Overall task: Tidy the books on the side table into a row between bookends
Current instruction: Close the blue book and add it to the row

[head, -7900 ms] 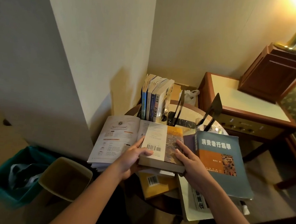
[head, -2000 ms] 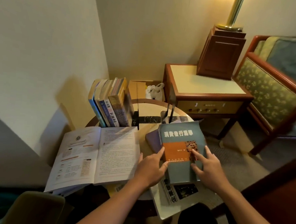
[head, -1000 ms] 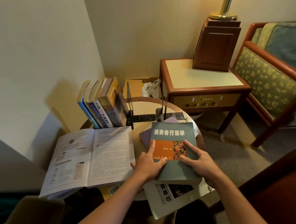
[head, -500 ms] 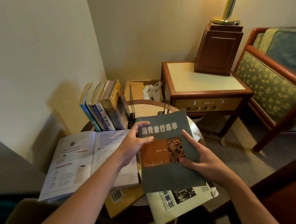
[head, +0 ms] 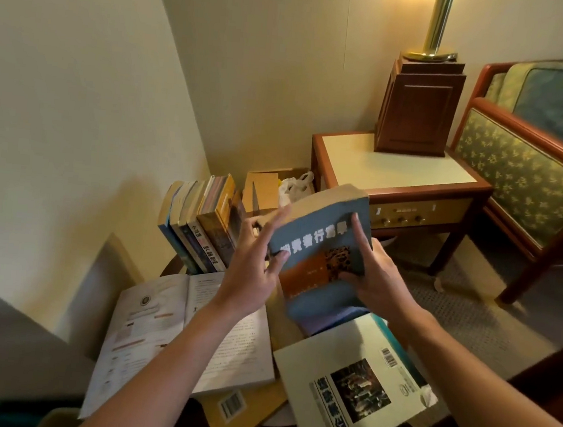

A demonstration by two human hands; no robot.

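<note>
While raised by 2 hands [head: 374,284], blue book [head: 325,248], standing row [head: 203,226]

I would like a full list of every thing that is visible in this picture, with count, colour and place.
blue-grey book: one, blue-grey with orange panel, held up above the round table
row of books: several, mixed colours, standing and leaning at the table's back left
open book: one, white pages, lying front left
pale book: one, cream with dark photo, lying front right
yellow book: one, yellow with barcode, partly under the open book
nightstand: one, red-brown with cream top, behind the table
lamp base: one, dark wood with brass pole, on the nightstand
armchair: one, green patterned, far right
cardboard box: one, brown, on the floor in the corner
left hand: one, at the held book's left edge
right hand: one, gripping the book's right side
</note>
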